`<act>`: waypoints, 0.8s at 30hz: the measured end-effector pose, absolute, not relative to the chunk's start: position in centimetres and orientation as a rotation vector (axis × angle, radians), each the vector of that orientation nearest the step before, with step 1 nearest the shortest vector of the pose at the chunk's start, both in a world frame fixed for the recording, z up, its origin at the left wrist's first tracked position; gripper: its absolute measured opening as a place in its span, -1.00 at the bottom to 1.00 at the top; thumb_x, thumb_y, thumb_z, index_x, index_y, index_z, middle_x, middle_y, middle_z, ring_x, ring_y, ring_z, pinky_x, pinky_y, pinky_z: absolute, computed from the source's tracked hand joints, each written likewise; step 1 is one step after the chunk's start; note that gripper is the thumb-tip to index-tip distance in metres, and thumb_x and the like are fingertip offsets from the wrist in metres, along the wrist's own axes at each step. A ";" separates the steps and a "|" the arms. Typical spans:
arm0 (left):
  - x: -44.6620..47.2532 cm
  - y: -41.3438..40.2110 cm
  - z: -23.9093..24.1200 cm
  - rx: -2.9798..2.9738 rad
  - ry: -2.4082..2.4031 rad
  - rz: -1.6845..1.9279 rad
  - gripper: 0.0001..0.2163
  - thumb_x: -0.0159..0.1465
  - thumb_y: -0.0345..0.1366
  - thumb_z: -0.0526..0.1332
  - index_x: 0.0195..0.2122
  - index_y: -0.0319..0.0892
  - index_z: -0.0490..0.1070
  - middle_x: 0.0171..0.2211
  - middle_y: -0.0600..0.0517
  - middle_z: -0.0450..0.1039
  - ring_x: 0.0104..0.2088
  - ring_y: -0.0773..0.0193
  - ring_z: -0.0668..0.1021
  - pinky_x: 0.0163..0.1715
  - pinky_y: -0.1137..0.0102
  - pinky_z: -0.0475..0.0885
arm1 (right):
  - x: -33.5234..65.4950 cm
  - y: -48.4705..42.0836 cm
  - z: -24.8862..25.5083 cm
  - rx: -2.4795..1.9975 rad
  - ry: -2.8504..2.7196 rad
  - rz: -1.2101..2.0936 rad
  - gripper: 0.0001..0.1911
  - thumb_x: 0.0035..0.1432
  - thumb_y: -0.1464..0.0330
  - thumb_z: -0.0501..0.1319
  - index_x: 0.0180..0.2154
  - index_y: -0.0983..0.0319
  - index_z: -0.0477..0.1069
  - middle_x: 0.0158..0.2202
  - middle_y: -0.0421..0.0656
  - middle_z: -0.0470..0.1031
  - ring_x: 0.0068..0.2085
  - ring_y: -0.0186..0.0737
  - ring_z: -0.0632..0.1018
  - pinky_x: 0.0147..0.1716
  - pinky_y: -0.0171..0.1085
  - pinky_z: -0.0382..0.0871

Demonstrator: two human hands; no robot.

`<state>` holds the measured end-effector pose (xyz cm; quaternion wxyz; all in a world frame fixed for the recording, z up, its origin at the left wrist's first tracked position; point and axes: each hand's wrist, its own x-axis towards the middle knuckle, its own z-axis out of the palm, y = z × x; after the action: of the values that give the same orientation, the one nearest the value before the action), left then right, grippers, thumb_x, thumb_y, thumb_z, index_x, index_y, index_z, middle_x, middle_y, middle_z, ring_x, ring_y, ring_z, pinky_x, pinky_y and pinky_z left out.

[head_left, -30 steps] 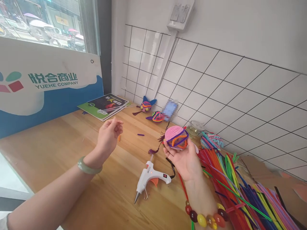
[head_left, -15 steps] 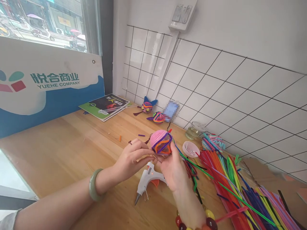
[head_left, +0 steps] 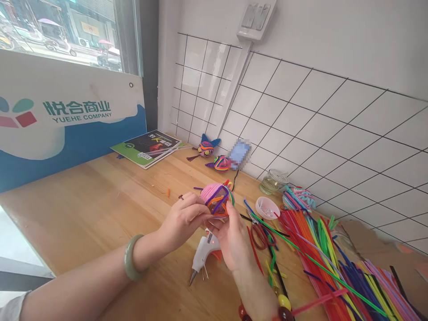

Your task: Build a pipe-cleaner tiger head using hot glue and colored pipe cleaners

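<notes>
Frankly, working from the left, we would first watch our pale green bangle (head_left: 129, 261): if that forearm swung inward, it could knock the glue gun (head_left: 201, 252) across the counter (head_left: 100, 214). Farther back lies a short orange scrap (head_left: 168, 192), which a passing arm might sweep away.

Our left hand (head_left: 182, 218) has its fingers bent close together at the lower left edge of the pink ball (head_left: 211, 193); whether they pinch it or a strip, we cannot tell. Pressing hard there could shift the purple and orange strips out of line, above all if any glue beneath is soft. The gun sits just below both hands, nozzle aimed toward us, its small light lit, so we judge it may be hot; lowering a wrist carelessly could mean a burn.

Our right hand (head_left: 234, 240) cups the ball from beneath, thumb against its right side, above the counter. Should that support loosen, the ball could roll off the palm and land on the gun.

Beyond, scissors (head_left: 257, 226) lie among loose stems near the pink bowl (head_left: 267, 215); an elbow dragging the spread of pipe cleaners (head_left: 317, 261) might tug them along or tip the bowl.
</notes>
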<state>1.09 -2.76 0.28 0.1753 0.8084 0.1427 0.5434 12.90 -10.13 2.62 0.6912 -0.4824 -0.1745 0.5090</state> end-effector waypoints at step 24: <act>-0.4 -0.2 1.3 2.362 0.277 1.306 -0.96 0.25 -0.37 0.23 -0.27 -0.17 0.44 -0.32 -0.03 0.46 -0.29 0.30 0.51 -0.29 0.42 0.44 | 14.3 -10.8 2.7 -1.426 -1.054 0.830 -0.42 0.06 0.26 0.29 0.11 0.13 0.20 0.02 -0.10 0.49 -0.03 -0.11 0.54 -0.03 -0.14 0.42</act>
<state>-0.35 -0.22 1.34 0.2125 0.8507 0.0998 0.4703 14.32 -10.83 2.68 0.5579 -0.6046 -0.4467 0.3516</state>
